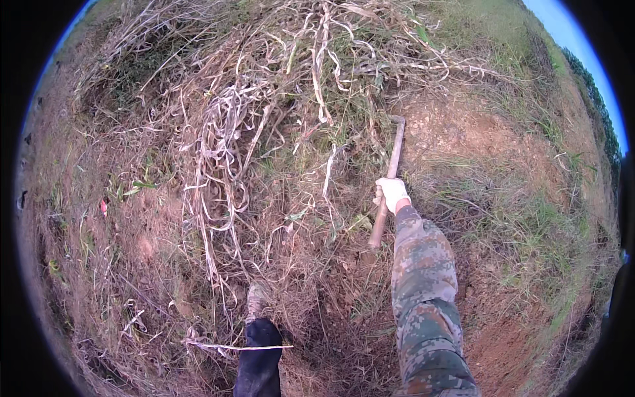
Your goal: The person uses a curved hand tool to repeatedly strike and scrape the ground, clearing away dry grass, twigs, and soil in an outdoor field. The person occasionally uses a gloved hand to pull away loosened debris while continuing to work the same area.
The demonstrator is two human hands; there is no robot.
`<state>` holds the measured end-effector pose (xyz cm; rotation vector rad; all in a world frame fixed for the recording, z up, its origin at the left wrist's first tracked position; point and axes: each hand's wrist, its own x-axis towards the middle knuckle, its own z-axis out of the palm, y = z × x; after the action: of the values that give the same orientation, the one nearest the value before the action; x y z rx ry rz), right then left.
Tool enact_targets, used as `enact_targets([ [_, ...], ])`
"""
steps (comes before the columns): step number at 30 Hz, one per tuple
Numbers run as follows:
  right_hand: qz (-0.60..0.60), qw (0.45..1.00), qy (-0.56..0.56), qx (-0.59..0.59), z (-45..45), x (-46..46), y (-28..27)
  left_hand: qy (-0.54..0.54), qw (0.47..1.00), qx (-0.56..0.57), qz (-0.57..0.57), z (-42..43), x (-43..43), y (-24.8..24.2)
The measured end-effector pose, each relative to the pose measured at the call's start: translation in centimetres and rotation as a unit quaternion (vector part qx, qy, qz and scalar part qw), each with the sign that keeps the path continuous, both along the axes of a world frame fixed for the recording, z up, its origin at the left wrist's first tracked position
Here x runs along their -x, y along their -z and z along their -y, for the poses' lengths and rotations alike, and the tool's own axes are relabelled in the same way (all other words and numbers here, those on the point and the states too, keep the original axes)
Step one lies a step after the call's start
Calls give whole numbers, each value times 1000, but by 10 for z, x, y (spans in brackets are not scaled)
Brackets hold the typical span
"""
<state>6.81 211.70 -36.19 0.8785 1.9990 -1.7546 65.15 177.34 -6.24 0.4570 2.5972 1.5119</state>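
Note:
My right hand (392, 192), in a white glove and a camouflage sleeve, is closed around the wooden handle of a hand tool (395, 154). The tool points away from me, with its short bent head lying at the edge of the dry stalks and bare soil; the exact kind of head cannot be made out. My left hand is out of view. Before me, left of the tool, lie dry, curled plant stalks with leaves (223, 149), and more of them (320, 64) are heaped farther ahead.
My foot in a patterned shoe (255, 297) and a dark trouser leg (260, 357) show at the bottom, a pale stalk (248, 347) crossing the leg. Reddish bare soil (461, 129) and green grass (540, 218) lie to the right. A small red thing (103, 207) lies far left.

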Motion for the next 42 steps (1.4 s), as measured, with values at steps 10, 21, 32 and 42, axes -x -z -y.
enact_targets([
  [10, 168, 973, -155, -15, -14, -303, -109, -10, 998, 59, 9, -22, 9, -35],
  [21, 151, 979, 12, -134, -71, -210, -71, -24, 999, 39, 24, -15, 9, -33],
  [32, 34, 967, -35, -249, -115, -264, -134, 66, 997, 38, 21, -23, 2, -28],
  [42, 299, 883, -224, -285, -115, -444, -137, 112, 991, 53, 44, -22, -11, -14],
])
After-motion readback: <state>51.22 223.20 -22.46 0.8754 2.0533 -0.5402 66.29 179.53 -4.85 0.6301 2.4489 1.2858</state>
